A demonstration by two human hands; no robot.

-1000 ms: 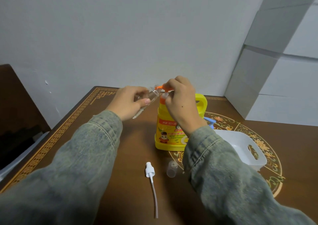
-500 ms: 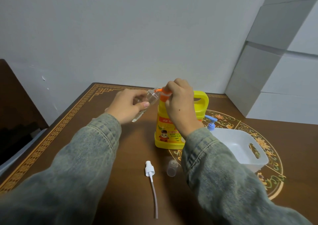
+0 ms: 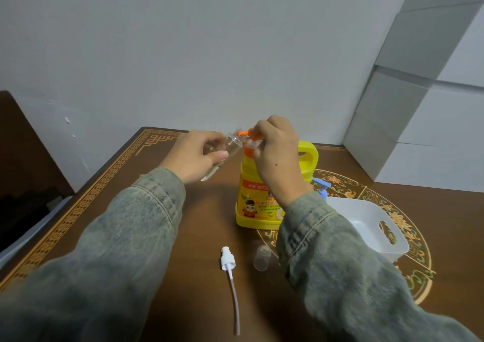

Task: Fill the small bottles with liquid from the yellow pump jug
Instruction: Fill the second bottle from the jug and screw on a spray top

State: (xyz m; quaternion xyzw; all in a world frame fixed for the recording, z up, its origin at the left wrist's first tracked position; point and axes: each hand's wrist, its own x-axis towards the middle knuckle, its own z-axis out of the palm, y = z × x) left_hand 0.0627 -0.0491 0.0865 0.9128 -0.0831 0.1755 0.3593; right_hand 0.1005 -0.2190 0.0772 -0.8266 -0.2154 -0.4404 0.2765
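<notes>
Yellow pump jug (image 3: 258,203) stands upright near mid-counter (image 3: 199,211), orange pump head (image 3: 245,133) on top. Right hand (image 3: 277,156) sits over the pump, fingers curled round the orange head. Left hand (image 3: 195,156) grips a small clear bottle (image 3: 230,145), tilted — its threaded mouth touching or just beside the orange nozzle tip; cannot tell which. On the counter nearer the person: a white spray top with long dip tube (image 3: 230,276) lying flat, and a clear cap (image 3: 262,258) just right of it. White plastic basket (image 3: 392,247) to the right of the jug — a blue pump top (image 3: 321,186) showing at its far edge.
</notes>
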